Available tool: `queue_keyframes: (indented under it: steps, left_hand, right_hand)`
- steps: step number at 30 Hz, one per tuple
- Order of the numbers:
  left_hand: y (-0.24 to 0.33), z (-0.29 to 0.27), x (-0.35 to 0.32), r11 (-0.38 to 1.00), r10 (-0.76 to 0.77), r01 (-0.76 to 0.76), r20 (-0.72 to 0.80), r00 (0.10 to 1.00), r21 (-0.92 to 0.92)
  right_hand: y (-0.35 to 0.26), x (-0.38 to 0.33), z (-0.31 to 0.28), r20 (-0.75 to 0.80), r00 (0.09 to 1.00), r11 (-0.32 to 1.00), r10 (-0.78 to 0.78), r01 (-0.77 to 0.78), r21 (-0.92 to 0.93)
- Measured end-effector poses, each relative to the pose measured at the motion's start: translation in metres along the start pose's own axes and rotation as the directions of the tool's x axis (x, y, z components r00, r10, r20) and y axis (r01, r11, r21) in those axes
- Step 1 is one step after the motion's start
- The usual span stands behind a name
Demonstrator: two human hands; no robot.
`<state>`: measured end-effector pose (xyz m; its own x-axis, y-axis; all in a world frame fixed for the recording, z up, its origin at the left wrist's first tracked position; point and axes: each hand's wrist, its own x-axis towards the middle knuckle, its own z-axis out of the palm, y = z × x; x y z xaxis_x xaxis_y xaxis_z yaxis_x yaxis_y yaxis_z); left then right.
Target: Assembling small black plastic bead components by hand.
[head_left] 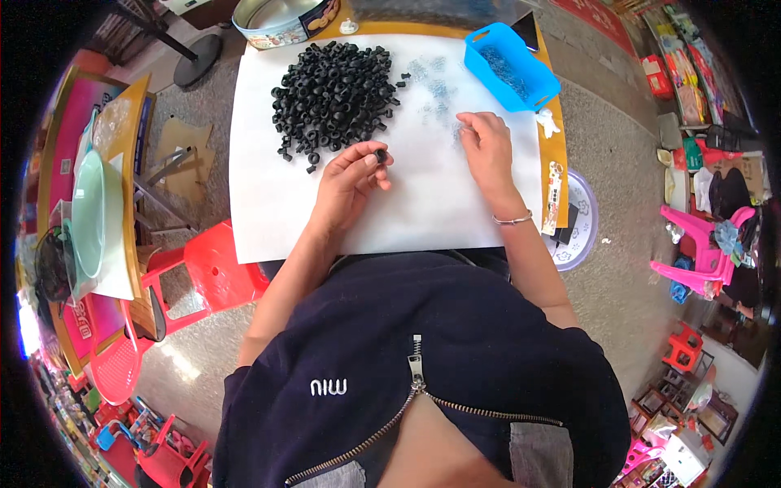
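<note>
My left hand pinches a small black hollow plastic piece between thumb and fingertips, its opening showing. Behind that hand, a heap of similar black pieces covers the far left of a white sheet. Over to the right, my right hand is closed, thumb and fingers curled together; whatever they hold is too small to make out. Tiny clear bluish bits lie scattered on the sheet beyond its fingertips. More such bits fill a blue plastic basket at the far right.
An open round tin and a dark phone stand along the table's far edge. Crumpled white tissue lies by the basket. A red stool stands left of the table, a patterned round lilac stool or basin right.
</note>
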<state>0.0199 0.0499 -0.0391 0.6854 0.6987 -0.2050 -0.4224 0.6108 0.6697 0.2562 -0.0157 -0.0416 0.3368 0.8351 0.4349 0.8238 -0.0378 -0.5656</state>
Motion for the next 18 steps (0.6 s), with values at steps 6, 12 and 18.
queue_keyframes:
  steps: [6,12,18]
  left_hand:
    - [0.0,0.003,-0.001,1.0,-0.006,0.006,-0.014,1.0,-0.008]
    - [0.0,0.001,0.0,1.0,-0.002,0.002,-0.009,1.0,0.018]
    - [0.001,0.002,-0.001,1.0,0.007,-0.007,-0.014,1.0,0.029]
  right_hand:
    - [0.0,-0.004,-0.011,0.076,0.997,1.0,-0.006,0.008,-0.029]
    - [0.008,0.0,-0.005,0.052,0.999,1.0,-0.007,0.006,0.027]
    - [0.013,0.006,-0.007,0.097,0.993,0.992,0.063,-0.073,0.104]
